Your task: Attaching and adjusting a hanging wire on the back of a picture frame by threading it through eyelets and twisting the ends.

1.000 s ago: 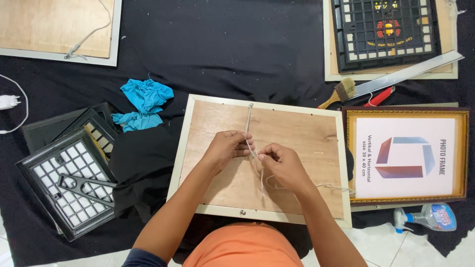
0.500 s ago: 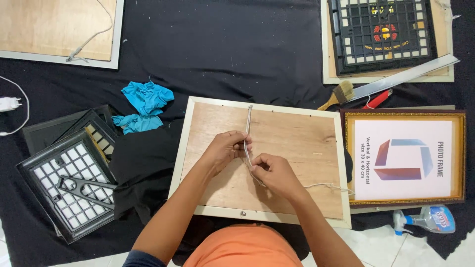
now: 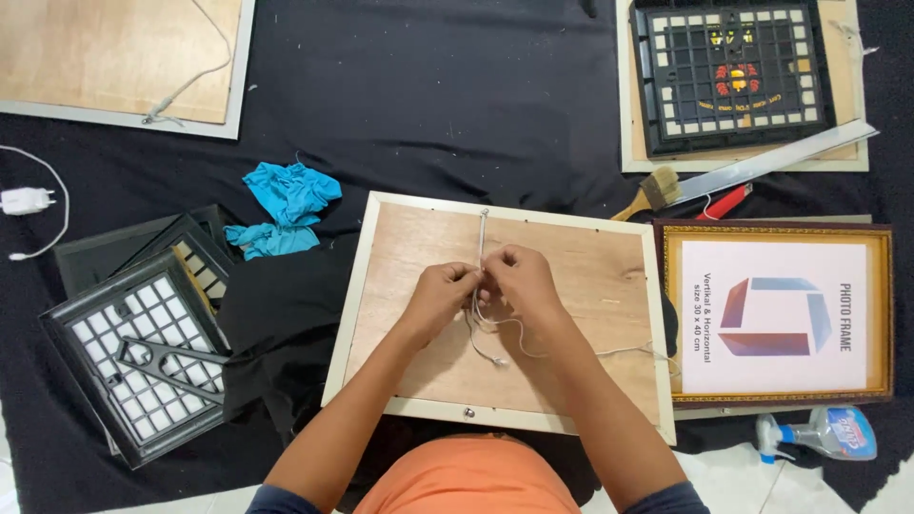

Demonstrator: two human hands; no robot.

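A picture frame (image 3: 609,276) lies face down in front of me, its brown wooden backing up and a pale border around it. A thin white string (image 3: 483,233) runs from a fastener near the top edge down the board, with loose loops trailing toward the right. My left hand (image 3: 440,295) and my right hand (image 3: 519,278) meet at the middle of the board, fingertips pinched together on the string.
Black cloth covers the floor. Blue gloves (image 3: 286,195) and black grid frames (image 3: 143,357) lie left. A gold-edged frame (image 3: 881,314), a brush (image 3: 652,193), a metal ruler (image 3: 781,162), a red tool (image 3: 725,202) and a spray bottle (image 3: 828,433) lie right. Another backing board (image 3: 105,52) sits upper left.
Both hands have moved up the board toward the top fastener and closed together. The string's slack now loops below my right hand.
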